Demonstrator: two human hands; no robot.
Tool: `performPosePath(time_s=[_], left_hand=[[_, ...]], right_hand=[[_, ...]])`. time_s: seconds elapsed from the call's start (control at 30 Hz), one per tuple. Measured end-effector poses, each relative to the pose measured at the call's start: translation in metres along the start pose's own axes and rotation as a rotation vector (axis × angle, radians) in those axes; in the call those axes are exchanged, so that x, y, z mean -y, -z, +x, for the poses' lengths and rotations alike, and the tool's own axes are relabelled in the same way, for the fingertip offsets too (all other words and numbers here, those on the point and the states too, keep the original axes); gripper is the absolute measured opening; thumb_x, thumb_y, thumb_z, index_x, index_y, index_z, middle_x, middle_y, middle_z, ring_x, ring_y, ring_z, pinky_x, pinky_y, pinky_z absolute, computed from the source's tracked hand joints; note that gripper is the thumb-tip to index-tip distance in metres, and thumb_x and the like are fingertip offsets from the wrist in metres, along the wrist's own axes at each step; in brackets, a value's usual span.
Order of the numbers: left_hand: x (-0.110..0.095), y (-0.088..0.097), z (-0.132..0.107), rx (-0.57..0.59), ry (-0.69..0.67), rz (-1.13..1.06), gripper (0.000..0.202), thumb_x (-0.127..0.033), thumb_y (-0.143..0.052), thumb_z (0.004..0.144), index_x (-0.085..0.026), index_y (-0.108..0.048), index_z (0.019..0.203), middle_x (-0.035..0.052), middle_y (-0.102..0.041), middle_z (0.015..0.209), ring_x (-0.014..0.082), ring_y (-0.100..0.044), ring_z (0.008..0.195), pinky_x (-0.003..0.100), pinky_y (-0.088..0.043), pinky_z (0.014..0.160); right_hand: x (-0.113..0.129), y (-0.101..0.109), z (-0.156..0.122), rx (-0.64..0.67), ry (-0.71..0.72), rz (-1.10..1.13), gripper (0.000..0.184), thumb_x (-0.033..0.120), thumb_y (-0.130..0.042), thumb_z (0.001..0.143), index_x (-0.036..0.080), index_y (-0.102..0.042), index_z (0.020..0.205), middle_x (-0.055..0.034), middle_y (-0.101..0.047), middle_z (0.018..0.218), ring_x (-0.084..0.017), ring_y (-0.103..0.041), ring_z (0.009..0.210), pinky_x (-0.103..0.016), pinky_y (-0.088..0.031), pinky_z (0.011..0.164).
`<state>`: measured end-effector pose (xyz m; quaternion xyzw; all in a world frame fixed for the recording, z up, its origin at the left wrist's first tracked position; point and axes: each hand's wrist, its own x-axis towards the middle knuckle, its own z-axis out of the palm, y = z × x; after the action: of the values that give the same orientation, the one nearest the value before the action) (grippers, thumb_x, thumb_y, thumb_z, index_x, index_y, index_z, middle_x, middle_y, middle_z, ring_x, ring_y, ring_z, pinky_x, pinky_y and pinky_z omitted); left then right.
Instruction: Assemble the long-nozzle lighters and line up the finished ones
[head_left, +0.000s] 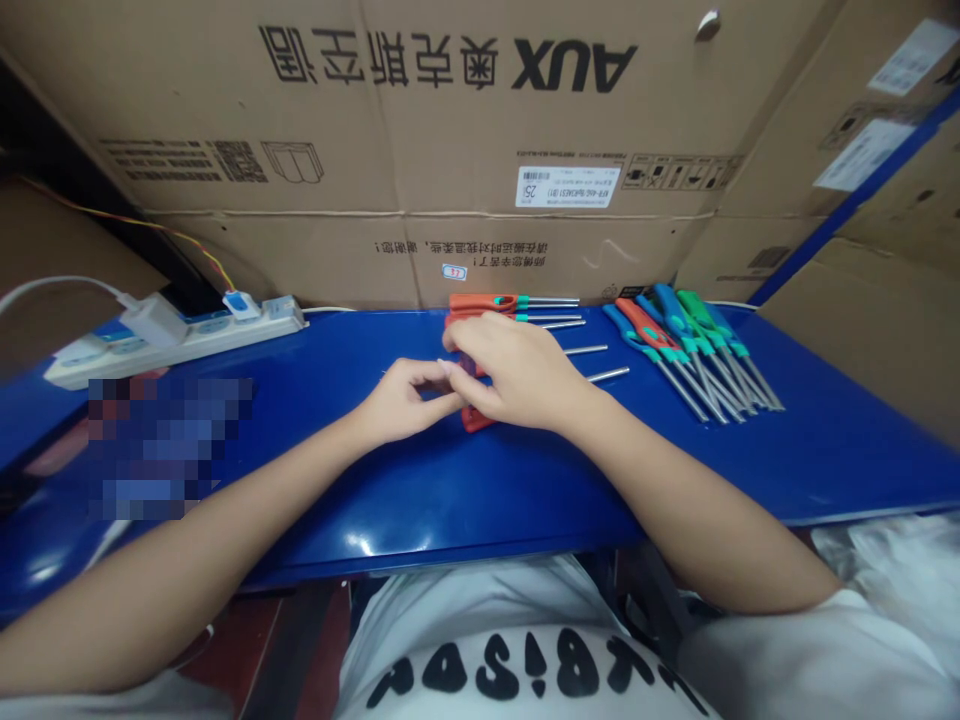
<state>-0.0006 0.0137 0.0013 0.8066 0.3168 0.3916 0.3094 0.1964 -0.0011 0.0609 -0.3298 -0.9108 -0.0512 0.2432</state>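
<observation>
Several gas lighters with long metal tubes lie in a row at the middle of the table, among them an orange-red lighter [484, 301] at the back. Over the nearer ones bends my right hand [521, 375], its fingers curled and hiding most of the handles. A red lighter handle [476, 418] shows beneath it. My left hand [409, 402] meets it from the left, thumb and index finger pinched close to my right thumb. Whatever lies between the fingertips is hidden.
On the right lies a fanned pile of blue, green and orange lighters [697, 340]. A white power strip [187, 340] with plugs stands at the left on the blue table [420, 520]. Behind rises a large cardboard sheet [360, 180]. A blurred-out patch [169, 445] covers something left.
</observation>
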Motion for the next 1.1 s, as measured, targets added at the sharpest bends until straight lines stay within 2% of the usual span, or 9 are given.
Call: performPosePath(time_s=[0.13,0.33,0.53,0.77,0.97,1.1], left_hand=[[0.0006,0.0003,0.0002,0.071,-0.038,-0.026,0.03,-0.04,-0.07,0.091,-0.013,-0.078,0.083,0.0064,-0.079,0.076,0.0159,-0.07,0.063,0.023,-0.055,0.061],[-0.0017,-0.0012,0.001,-0.013,0.021,-0.002,0.029,-0.042,-0.077,0.084,-0.014,-0.074,0.075,0.0033,-0.075,0.068,0.0152,-0.068,0.061,0.022,-0.054,0.058],[-0.0007,0.0008,0.0009,0.081,-0.018,-0.065,0.032,-0.043,-0.072,0.089,-0.013,-0.076,0.079,0.0046,-0.076,0.072,0.0143,-0.068,0.062,0.021,-0.054,0.059],[-0.0023,-0.0006,0.0014,-0.029,0.045,-0.021,0.032,-0.042,-0.079,0.081,-0.013,-0.073,0.07,0.0025,-0.072,0.064,0.0131,-0.065,0.057,0.02,-0.052,0.056],[-0.0031,0.001,0.0005,0.039,0.003,-0.046,0.031,-0.044,-0.074,0.087,-0.014,-0.077,0.079,0.0054,-0.077,0.072,0.0158,-0.069,0.062,0.023,-0.056,0.06],[-0.0023,-0.0004,0.0012,-0.015,0.035,-0.026,0.032,-0.044,-0.076,0.084,-0.013,-0.074,0.073,0.0028,-0.074,0.066,0.0135,-0.066,0.058,0.021,-0.054,0.058]], right_hand=[[-0.0005,0.001,0.0002,0.001,-0.031,0.01,0.027,0.033,-0.046,0.102,0.014,-0.063,0.111,-0.0116,-0.071,0.107,-0.024,-0.062,0.101,-0.033,-0.043,0.08],[0.001,0.0013,0.0003,0.018,0.001,0.001,0.028,0.029,-0.051,0.098,0.015,-0.062,0.119,-0.0105,-0.072,0.105,-0.025,-0.061,0.1,-0.033,-0.043,0.076],[-0.0016,0.0,-0.0016,0.001,-0.01,0.01,0.028,0.032,-0.047,0.101,0.015,-0.063,0.117,-0.0104,-0.071,0.11,-0.025,-0.063,0.103,-0.034,-0.044,0.078],[-0.0018,0.0,-0.0005,0.005,-0.003,0.0,0.029,0.031,-0.051,0.097,0.015,-0.064,0.118,-0.0098,-0.071,0.11,-0.025,-0.063,0.104,-0.034,-0.045,0.08],[-0.0015,0.0019,-0.001,0.003,-0.033,0.034,0.028,0.031,-0.048,0.099,0.016,-0.062,0.117,-0.0111,-0.072,0.113,-0.025,-0.063,0.102,-0.034,-0.045,0.079],[-0.0024,0.0007,-0.0009,-0.001,-0.037,0.053,0.028,0.032,-0.052,0.097,0.016,-0.062,0.118,-0.0107,-0.072,0.113,-0.025,-0.063,0.102,-0.034,-0.045,0.079]])
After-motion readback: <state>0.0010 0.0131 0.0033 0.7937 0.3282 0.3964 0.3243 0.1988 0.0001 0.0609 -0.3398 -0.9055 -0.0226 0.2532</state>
